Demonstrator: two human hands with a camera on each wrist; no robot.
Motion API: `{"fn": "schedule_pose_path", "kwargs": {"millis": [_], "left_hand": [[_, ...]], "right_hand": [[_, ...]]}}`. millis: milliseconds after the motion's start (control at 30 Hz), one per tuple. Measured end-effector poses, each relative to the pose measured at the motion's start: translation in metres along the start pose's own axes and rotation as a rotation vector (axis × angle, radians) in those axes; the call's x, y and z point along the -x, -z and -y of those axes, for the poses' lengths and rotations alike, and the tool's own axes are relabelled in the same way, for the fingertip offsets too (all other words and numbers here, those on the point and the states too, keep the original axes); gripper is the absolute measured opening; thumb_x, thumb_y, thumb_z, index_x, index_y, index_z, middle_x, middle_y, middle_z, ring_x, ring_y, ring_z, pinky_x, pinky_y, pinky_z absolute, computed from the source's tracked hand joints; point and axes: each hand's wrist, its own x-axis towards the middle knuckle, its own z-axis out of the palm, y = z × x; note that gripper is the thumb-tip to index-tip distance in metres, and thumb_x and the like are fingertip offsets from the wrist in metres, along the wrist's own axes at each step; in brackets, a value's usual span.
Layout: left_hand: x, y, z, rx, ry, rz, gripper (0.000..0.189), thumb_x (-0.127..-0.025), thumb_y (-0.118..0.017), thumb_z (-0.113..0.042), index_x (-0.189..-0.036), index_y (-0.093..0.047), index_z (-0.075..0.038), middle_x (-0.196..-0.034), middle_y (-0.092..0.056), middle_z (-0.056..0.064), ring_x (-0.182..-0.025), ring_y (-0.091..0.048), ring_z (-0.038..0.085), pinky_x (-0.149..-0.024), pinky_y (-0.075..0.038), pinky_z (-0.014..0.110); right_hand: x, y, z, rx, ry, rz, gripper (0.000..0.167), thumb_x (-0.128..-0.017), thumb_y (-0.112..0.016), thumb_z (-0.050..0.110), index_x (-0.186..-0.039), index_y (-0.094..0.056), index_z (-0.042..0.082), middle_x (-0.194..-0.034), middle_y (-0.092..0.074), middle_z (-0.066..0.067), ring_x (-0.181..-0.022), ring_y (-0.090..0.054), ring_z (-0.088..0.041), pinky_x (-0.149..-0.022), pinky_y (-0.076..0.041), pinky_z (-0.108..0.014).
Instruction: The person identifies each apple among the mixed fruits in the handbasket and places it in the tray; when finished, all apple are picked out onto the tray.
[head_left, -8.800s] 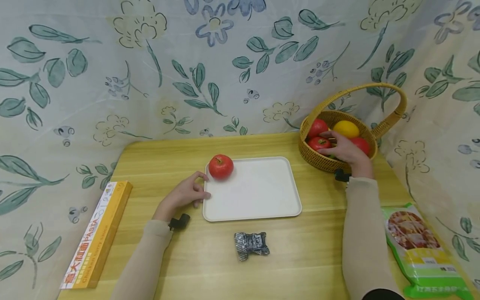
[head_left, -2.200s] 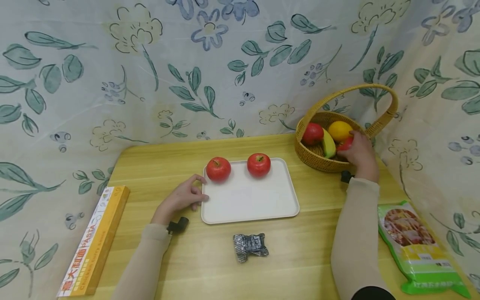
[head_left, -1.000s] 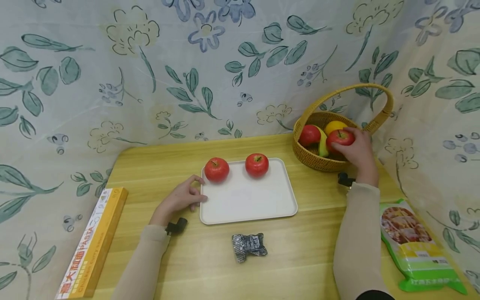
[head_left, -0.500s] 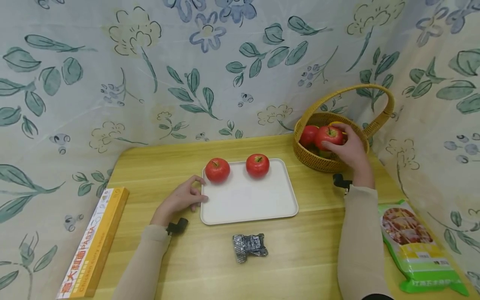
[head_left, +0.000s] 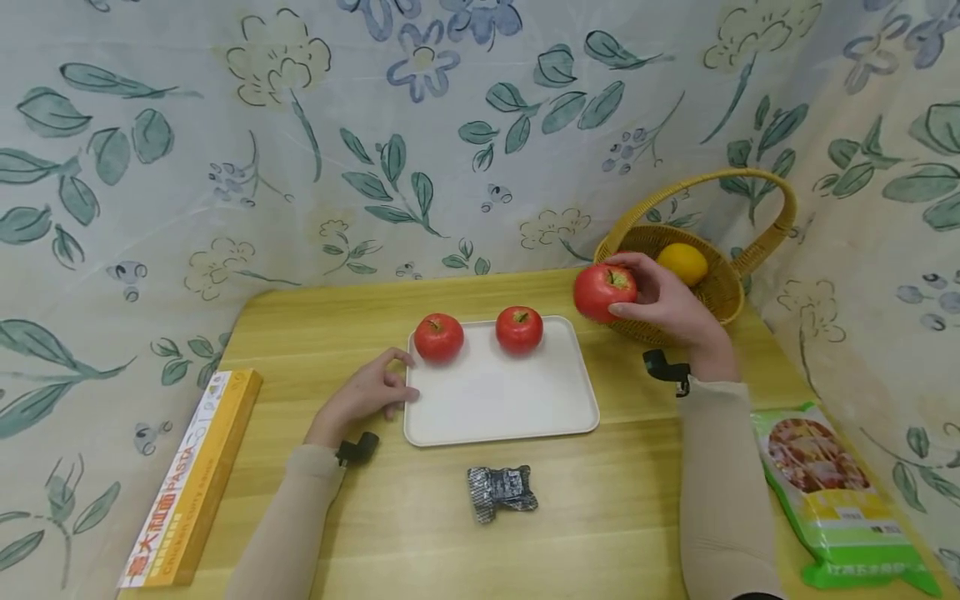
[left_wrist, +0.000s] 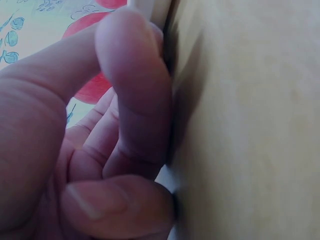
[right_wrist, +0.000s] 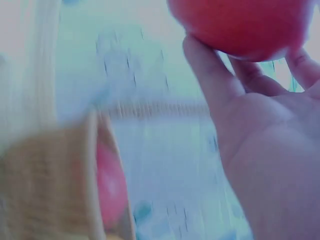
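My right hand (head_left: 663,304) holds a red apple (head_left: 602,293) in the air, just left of the wicker basket (head_left: 723,292), between the thumb and fingers. In the right wrist view the same apple (right_wrist: 245,25) sits at the fingertips. My left hand (head_left: 363,390) holds the left rim of the white tray (head_left: 502,396), fingers bent and thumb over the edge. Two more red apples stand on the tray: one at its back left corner (head_left: 438,338), the other (head_left: 519,331) along the back edge. A yellow lemon-like fruit (head_left: 682,264) lies in the basket.
A black-and-silver wrapped packet (head_left: 502,492) lies in front of the tray. At the left is a yellow pasta box (head_left: 195,479); at the right, a green food bag (head_left: 840,496). The basket's tall handle (head_left: 780,212) arches upward. Floral cloth hangs behind the table.
The right hand first moved an apple from basket to tray. It then took another apple from the basket and has brought it leftward past the rim. The left hand has stayed at the tray.
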Motion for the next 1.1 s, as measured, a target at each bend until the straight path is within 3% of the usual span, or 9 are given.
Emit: {"fn": "schedule_pose_path", "kwargs": {"millis": [267, 500, 733, 1100], "left_hand": [[0.000, 0.001, 0.000, 0.002, 0.001, -0.003, 0.056, -0.093, -0.083, -0.027, -0.137, -0.049, -0.021, -0.077, -0.069, 0.005, -0.056, -0.060, 0.020, -0.063, -0.052, 0.031], [-0.001, 0.000, 0.000, 0.001, 0.008, 0.002, 0.057, -0.093, -0.083, -0.028, -0.138, -0.049, -0.022, -0.077, -0.070, 0.005, -0.057, -0.061, 0.021, -0.065, -0.053, 0.032], [-0.001, 0.000, -0.002, -0.001, 0.012, -0.002, 0.056, -0.094, -0.083, -0.028, -0.138, -0.049, -0.022, -0.077, -0.070, 0.005, -0.057, -0.060, 0.021, -0.065, -0.053, 0.032], [-0.001, 0.000, -0.002, 0.001, 0.008, 0.010, 0.059, -0.093, -0.083, -0.029, -0.139, -0.047, -0.021, -0.081, -0.072, 0.006, -0.058, -0.062, 0.021, -0.065, -0.055, 0.032]], "right_hand": [[-0.030, -0.079, 0.002, -0.053, -0.001, 0.269, 0.070, -0.088, -0.080, 0.002, -0.150, -0.048, 0.006, -0.154, -0.049, -0.014, -0.137, -0.051, -0.029, -0.106, -0.055, -0.028], [-0.046, -0.140, -0.011, -0.011, -0.021, 0.462, 0.070, -0.086, -0.087, 0.016, -0.149, -0.055, 0.021, -0.158, -0.050, -0.005, -0.144, -0.048, -0.031, -0.116, -0.049, -0.048], [-0.055, -0.168, -0.026, 0.037, -0.075, 0.564, 0.067, -0.087, -0.087, 0.027, -0.146, -0.056, 0.032, -0.156, -0.052, 0.004, -0.146, -0.047, -0.023, -0.121, -0.044, -0.051], [-0.058, -0.200, -0.031, 0.069, -0.093, 0.643, 0.063, -0.085, -0.088, 0.034, -0.141, -0.058, 0.033, -0.147, -0.059, 0.006, -0.140, -0.051, -0.021, -0.120, -0.045, -0.047]]}}
